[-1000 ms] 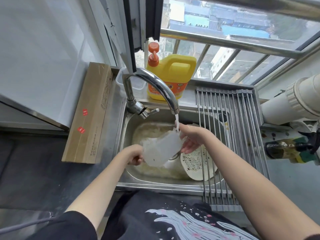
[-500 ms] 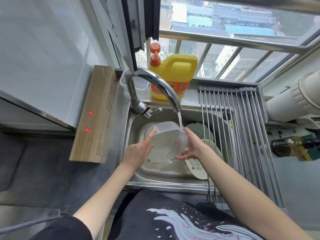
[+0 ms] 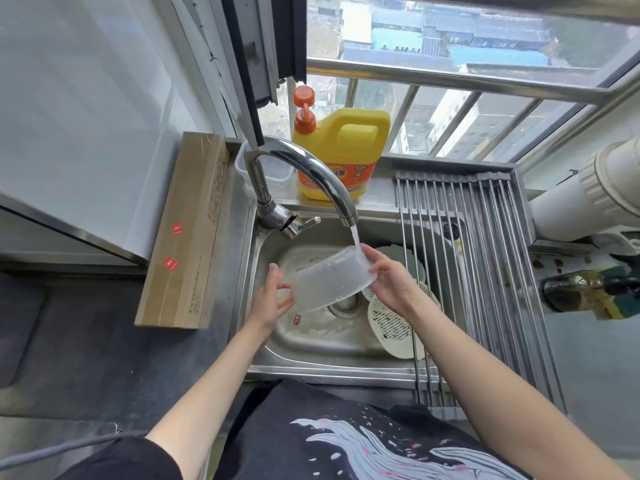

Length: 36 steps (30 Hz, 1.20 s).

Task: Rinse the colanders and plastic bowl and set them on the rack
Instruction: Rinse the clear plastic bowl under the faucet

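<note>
A clear plastic bowl (image 3: 329, 280) is held tilted on its side over the sink (image 3: 311, 341), its upper rim under the water running from the tap (image 3: 311, 178). My left hand (image 3: 273, 299) grips its lower left end and my right hand (image 3: 389, 278) grips its upper right rim. A cream colander (image 3: 391, 327) with slotted holes lies in the sink's right side, partly under the rack. A pale green colander (image 3: 405, 259) shows behind my right hand, mostly hidden. The roll-up steel rack (image 3: 485, 271) spans the sink's right part and is bare.
A yellow detergent jug (image 3: 341, 157) with an orange pump stands on the sill behind the tap, beside a clear container (image 3: 277, 171). A long cardboard box (image 3: 188, 233) lies left of the sink. A white pipe (image 3: 588, 199) and a dark oil bottle (image 3: 595, 289) are at right.
The bowl has turned from mouth-up to lying on its side under the stream. My left hand shifted to its lower end and my right hand to its upper rim.
</note>
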Available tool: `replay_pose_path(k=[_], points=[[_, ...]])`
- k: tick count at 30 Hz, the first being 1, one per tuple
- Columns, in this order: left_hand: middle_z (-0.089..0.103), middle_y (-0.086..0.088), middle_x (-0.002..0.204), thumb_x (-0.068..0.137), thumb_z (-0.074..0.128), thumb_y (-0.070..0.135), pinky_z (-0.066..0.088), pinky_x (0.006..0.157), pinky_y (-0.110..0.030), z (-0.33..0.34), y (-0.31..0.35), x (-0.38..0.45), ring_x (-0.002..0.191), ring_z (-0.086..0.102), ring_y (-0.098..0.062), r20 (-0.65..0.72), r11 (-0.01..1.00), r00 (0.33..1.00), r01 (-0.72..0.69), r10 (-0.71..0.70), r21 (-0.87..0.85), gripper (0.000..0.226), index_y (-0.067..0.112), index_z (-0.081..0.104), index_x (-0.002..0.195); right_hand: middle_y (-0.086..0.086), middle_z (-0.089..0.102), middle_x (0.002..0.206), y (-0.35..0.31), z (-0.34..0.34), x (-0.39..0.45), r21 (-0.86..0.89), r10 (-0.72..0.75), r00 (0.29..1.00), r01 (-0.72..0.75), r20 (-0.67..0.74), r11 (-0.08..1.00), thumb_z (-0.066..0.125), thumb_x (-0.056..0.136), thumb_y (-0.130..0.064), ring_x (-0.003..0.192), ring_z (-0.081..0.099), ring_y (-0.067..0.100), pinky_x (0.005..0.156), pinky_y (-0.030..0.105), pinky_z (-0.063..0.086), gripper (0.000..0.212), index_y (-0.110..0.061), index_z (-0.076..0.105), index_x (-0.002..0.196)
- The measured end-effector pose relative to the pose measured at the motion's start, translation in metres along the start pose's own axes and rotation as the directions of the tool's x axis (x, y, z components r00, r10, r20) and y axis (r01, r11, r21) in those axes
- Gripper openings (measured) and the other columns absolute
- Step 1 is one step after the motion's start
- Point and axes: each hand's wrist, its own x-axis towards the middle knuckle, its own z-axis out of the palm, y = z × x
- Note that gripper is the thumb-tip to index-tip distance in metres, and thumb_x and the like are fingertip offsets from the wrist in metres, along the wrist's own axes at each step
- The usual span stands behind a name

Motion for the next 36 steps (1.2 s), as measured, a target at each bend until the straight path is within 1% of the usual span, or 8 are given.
replay_pose_path(k=[4, 10, 15, 17, 21, 26, 29, 36], points=[[0.046, 0.005, 0.14, 0.1, 0.042, 0.029, 0.042, 0.097, -0.025, 0.004, 0.002, -0.001, 0.126, 0.043, -0.013, 0.077, 0.997, 0.994, -0.075, 0.072, 0.029, 0.046, 0.025, 0.034, 0.145, 0.011, 0.05, 0.139, 0.009, 0.002, -0.002, -0.029, -0.047, 0.999, 0.047, -0.014, 0.998, 0.027, 0.07, 0.02, 0.116, 0.053, 0.02, 0.096, 0.034, 0.043, 0.078, -0.009, 0.044, 0.14], [0.044, 0.004, 0.131, 0.08, 0.068, -0.004, 0.04, 0.104, -0.038, 0.002, -0.002, 0.0, 0.127, 0.041, -0.01, 0.078, 0.99, 0.987, -0.143, 0.142, -0.001, 0.087, 0.031, 0.026, 0.148, -0.001, 0.051, 0.136, 0.014, -0.004, -0.004, -0.045, -0.072, 0.993, 0.069, -0.09, 0.997, 0.029, 0.065, 0.026, 0.128, 0.044, 0.02, 0.102, 0.05, 0.042, 0.087, -0.021, 0.05, 0.135], [0.047, 0.0, 0.132, 0.072, 0.071, -0.014, 0.054, 0.085, -0.037, 0.002, -0.01, -0.001, 0.123, 0.046, -0.009, 0.07, 0.991, 0.988, -0.134, 0.134, -0.014, 0.094, 0.033, 0.033, 0.144, 0.0, 0.056, 0.128, 0.014, -0.003, -0.004, -0.023, -0.053, 0.992, 0.05, -0.117, 0.998, 0.048, 0.092, -0.015, 0.124, 0.046, 0.02, 0.099, 0.058, 0.039, 0.043, -0.025, 0.054, 0.133], [0.047, -0.001, 0.132, 0.069, 0.071, -0.017, 0.052, 0.083, -0.043, 0.002, -0.012, -0.001, 0.122, 0.048, -0.009, 0.072, 0.99, 0.987, -0.142, 0.141, 0.009, 0.096, 0.032, 0.034, 0.143, 0.004, 0.058, 0.13, 0.015, -0.002, -0.002, -0.064, -0.078, 0.988, 0.07, -0.133, 0.996, 0.059, 0.091, -0.021, 0.123, 0.051, 0.023, 0.1, 0.056, 0.042, 0.042, -0.023, 0.055, 0.133], [0.039, 0.004, 0.144, 0.065, 0.071, -0.02, 0.05, 0.066, -0.018, 0.006, -0.01, 0.002, 0.097, 0.057, 0.017, 0.106, 0.983, 0.984, -0.153, 0.142, 0.103, 0.102, 0.027, 0.032, 0.146, 0.008, 0.062, 0.124, 0.014, 0.003, -0.004, 0.068, -0.127, 0.986, 0.135, -0.106, 0.988, 0.063, 0.086, 0.001, 0.101, 0.065, 0.023, 0.086, 0.044, 0.054, 0.05, -0.017, 0.055, 0.132], [0.04, 0.001, 0.145, 0.062, 0.066, -0.024, 0.05, 0.095, -0.031, 0.016, 0.005, 0.011, 0.12, 0.048, -0.005, 0.153, 0.982, 0.976, -0.168, 0.153, 0.086, 0.105, 0.021, 0.028, 0.148, 0.006, 0.063, 0.118, 0.009, -0.002, -0.007, 0.122, -0.19, 0.981, 0.193, -0.04, 0.974, 0.061, 0.084, 0.005, 0.103, 0.064, 0.022, 0.084, 0.039, 0.056, 0.051, -0.021, 0.055, 0.127], [0.039, 0.0, 0.147, 0.062, 0.06, -0.027, 0.047, 0.1, -0.04, 0.023, 0.013, 0.015, 0.124, 0.043, -0.008, 0.198, 0.985, 0.971, -0.15, 0.131, 0.089, 0.104, 0.02, 0.025, 0.149, 0.004, 0.063, 0.117, 0.007, -0.013, -0.009, 0.135, -0.217, 0.976, 0.219, -0.036, 0.966, 0.06, 0.084, 0.006, 0.106, 0.063, 0.022, 0.086, 0.036, 0.056, 0.056, -0.02, 0.051, 0.133], [0.041, 0.006, 0.142, 0.064, 0.057, -0.027, 0.048, 0.097, -0.037, 0.041, 0.015, 0.018, 0.126, 0.043, -0.013, 0.272, 0.99, 0.96, -0.091, 0.057, 0.11, 0.11, 0.026, 0.016, 0.151, 0.012, 0.044, 0.141, 0.009, -0.024, -0.015, 0.058, -0.274, 0.957, 0.28, -0.097, 0.958, 0.069, 0.079, 0.0, 0.12, 0.054, 0.025, 0.087, 0.035, 0.054, 0.068, -0.02, 0.044, 0.139]])
